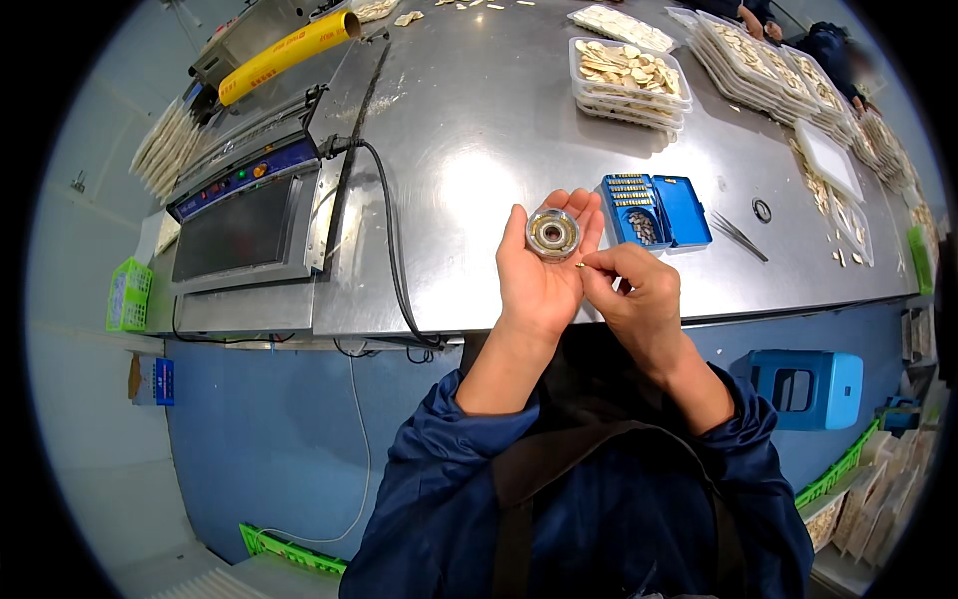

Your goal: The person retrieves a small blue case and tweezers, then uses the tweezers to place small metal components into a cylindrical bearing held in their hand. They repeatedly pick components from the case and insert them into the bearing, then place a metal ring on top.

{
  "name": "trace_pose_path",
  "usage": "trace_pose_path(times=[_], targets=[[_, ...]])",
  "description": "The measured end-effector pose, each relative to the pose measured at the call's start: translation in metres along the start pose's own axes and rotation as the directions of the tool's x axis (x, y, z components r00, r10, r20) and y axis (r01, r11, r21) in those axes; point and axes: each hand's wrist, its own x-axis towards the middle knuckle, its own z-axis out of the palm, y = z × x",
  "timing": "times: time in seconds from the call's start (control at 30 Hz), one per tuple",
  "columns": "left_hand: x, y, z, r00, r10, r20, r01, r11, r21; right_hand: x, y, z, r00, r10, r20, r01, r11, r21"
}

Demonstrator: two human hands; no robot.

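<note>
On the upturned palm of my left hand (534, 290) rests a round metal wheel (544, 250) with a ring-shaped hub. The palm is flat and its fingers stretch out beyond the wheel. My right hand (644, 304) pinches a tiny brass-coloured piece (581, 265) beside the wheel's lower right edge. Just past the right hand lies an open blue case (684, 212); its compartments hold rows of small brass pieces (629, 190) and a heap of grey ones (642, 228). Metal tweezers (740, 238) and a dark ring (761, 210) lie to the right of it.
A sealing machine (239, 230) stands left on the steel table (449, 120), its black cable (389, 220) hanging over the front edge. Stacked trays of pale slices (629, 85) stand at the back, with more at right near other people. A blue plastic stool (838, 389) is on the floor.
</note>
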Motion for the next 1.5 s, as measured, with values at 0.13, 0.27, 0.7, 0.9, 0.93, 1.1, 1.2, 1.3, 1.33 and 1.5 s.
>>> trace_pose_path(times=[0.13,0.27,0.7,0.9,0.93,1.1,1.2,1.3,1.33,1.5], targets=[[0.001,-0.001,-0.002,1.000,0.004,0.012,-0.004,1.000,-0.003,-0.001,0.004,0.005,0.999,-0.010,-0.042,0.011,0.999,0.030],[0.000,-0.002,0.001,0.999,0.015,-0.034,-0.015,1.000,0.017,-0.002,0.002,0.011,0.994,-0.061,-0.090,0.058,0.998,-0.035],[0.000,-0.002,-0.002,0.999,0.032,-0.039,-0.032,0.999,0.012,-0.003,0.005,0.018,0.998,0.007,-0.066,-0.004,0.999,0.034],[0.000,-0.002,-0.002,0.999,0.044,-0.018,-0.044,0.999,0.007,-0.005,0.006,0.022,0.993,-0.020,-0.114,0.025,0.999,0.038],[0.000,-0.002,-0.002,0.999,0.046,-0.015,-0.045,0.999,0.009,-0.005,0.006,0.023,0.992,-0.028,-0.124,0.033,0.999,0.039],[0.000,-0.001,-0.002,0.999,0.054,-0.001,-0.054,0.998,0.021,-0.008,0.004,0.027,0.989,-0.016,-0.148,0.026,0.998,0.064],[0.000,-0.002,-0.003,0.998,0.069,-0.004,-0.069,0.997,0.034,-0.008,0.006,0.030,0.989,-0.011,-0.146,0.025,0.995,0.093],[0.002,-0.001,-0.006,0.997,0.079,-0.023,-0.078,0.996,0.039,-0.006,0.006,0.030,0.993,0.004,-0.117,0.005,0.997,0.077],[0.002,0.000,-0.007,0.997,0.074,-0.026,-0.073,0.997,0.033,-0.005,0.005,0.029,0.995,0.013,-0.103,-0.007,0.998,0.065],[0.002,0.000,-0.011,0.999,0.037,-0.019,-0.037,0.999,0.033,0.003,0.006,0.019,0.987,0.160,0.012,-0.161,0.986,0.047]])
